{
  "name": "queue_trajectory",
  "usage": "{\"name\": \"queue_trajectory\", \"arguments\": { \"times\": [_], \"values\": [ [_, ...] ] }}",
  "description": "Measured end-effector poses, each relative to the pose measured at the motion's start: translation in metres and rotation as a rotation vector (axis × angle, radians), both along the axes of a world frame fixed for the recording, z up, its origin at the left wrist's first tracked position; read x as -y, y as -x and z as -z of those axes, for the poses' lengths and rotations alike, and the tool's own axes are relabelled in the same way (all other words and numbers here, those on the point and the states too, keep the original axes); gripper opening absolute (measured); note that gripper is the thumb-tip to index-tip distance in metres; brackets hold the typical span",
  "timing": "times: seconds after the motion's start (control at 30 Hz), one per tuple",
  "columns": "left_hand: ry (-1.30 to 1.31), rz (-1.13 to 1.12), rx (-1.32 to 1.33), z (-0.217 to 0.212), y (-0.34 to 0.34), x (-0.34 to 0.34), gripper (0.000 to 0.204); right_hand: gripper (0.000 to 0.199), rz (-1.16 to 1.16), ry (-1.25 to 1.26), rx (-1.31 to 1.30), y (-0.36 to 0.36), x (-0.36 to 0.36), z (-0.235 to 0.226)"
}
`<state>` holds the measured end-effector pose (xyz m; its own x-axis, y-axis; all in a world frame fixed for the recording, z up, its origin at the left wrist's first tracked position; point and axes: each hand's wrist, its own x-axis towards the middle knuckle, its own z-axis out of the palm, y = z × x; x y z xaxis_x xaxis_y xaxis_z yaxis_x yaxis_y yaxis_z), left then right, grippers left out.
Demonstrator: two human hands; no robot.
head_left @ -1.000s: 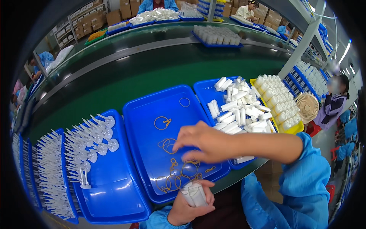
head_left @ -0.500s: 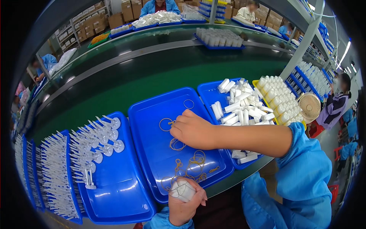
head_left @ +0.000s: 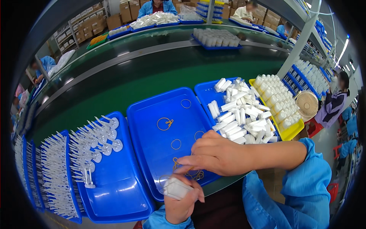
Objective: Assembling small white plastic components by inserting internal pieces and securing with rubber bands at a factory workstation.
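Observation:
My left hand [head_left: 180,206] is closed around a bundle of white pieces in clear wrapping [head_left: 177,188], near the front edge of a blue tray [head_left: 150,152]. A blurred loop shows at the bundle's upper left side. My right hand [head_left: 213,154] hovers over the tray just above the bundle, its index and middle fingers stretched out and apart, slightly smeared; its thumb is hidden. Beneath it lie several tan rubber bands [head_left: 196,174], partly covered. Farther up the tray are a knotted rubber band [head_left: 164,123] and a single rubber band [head_left: 185,103].
On the right stand a blue tray of white wrapped pieces [head_left: 240,110], a yellow tray [head_left: 291,131] of clear-and-white cups and a beige fan [head_left: 307,104]. Left, a blue tray [head_left: 114,198] holds clear stemmed parts [head_left: 97,143]. A green conveyor runs behind; people work beyond it.
My right hand has moved toward me and right, from the tray's middle to just above the bundle. Its fingers have stretched out. My left hand has tilted the bundle slightly and keeps hold of it.

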<state>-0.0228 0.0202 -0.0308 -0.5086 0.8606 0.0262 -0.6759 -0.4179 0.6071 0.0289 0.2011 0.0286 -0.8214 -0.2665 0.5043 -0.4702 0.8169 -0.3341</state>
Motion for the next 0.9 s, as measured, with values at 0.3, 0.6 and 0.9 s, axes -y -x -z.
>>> {"name": "queue_trajectory", "arguments": {
  "times": [0.3,0.6,0.9],
  "values": [
    [0.011,0.155,-0.231,-0.015,-0.008,0.007,0.082,0.017,0.048,1.601,0.453,-0.038,-0.008,0.002],
    [0.437,0.013,-0.737,-0.022,-0.008,-0.020,0.109,0.037,-0.407,0.615,0.602,-0.078,0.031,-0.016],
    [0.101,-0.365,-0.694,-0.007,-0.033,-0.017,0.095,0.042,-0.195,2.009,0.536,-0.098,0.028,0.015]
  ]
}}
